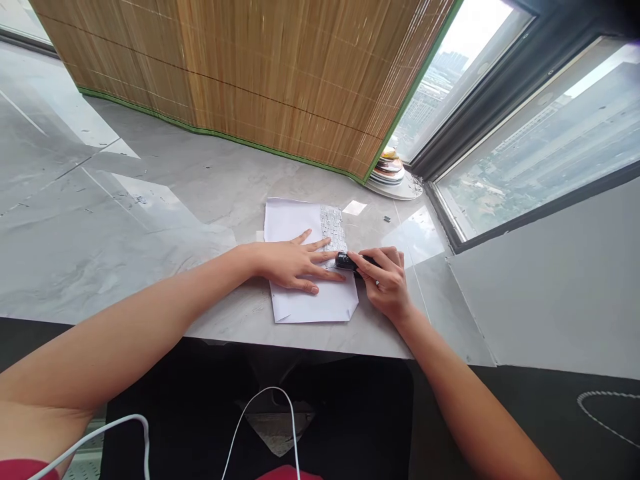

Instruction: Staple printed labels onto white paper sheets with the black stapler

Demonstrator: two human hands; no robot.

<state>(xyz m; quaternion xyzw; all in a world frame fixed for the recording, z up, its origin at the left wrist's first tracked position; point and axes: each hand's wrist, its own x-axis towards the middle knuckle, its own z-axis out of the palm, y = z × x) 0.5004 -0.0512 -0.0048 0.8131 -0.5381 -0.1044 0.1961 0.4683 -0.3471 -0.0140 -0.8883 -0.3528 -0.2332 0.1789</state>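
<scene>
A stack of white paper [295, 220] lies on the counter in front of me, its lower corners creased. Along its right side runs a dense patch of silvery staples [332, 223]. My left hand [295, 261] is spread flat over the sheets, fingers pointing right across the stapled strip. In my right hand [387, 280] is a small black stapler [346, 261], its front end over the right edge of the paper, close to my left fingertips. My right fingers wrap round its back part and hide it. Whether the jaws are pressed together I cannot tell.
Loose staples [120, 197] are scattered over the marble counter [210, 180], and a small dark staple strip [387, 219] lies right of the paper. A bamboo blind [240, 73] hangs behind. Stacked plates [387, 172] stand in the window corner. White cables [295, 427] hang below.
</scene>
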